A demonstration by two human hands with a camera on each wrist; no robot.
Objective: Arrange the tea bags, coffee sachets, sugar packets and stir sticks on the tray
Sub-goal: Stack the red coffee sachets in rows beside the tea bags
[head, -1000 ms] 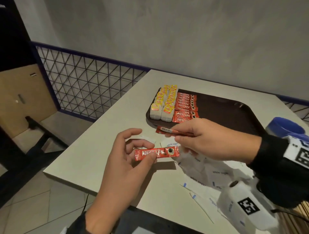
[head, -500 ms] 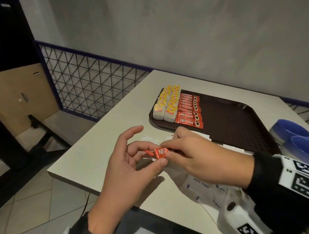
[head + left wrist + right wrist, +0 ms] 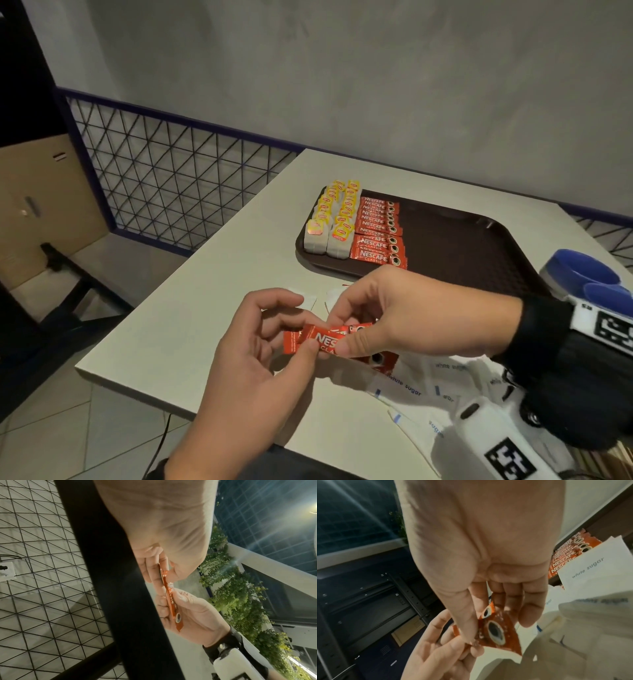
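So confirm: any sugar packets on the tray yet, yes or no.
No: the tray holds only tea bags and coffee sachets.

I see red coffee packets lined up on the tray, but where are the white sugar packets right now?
In the head view, the sugar packets lie loose on the table, nearer than the tray, under and right of the right hand.
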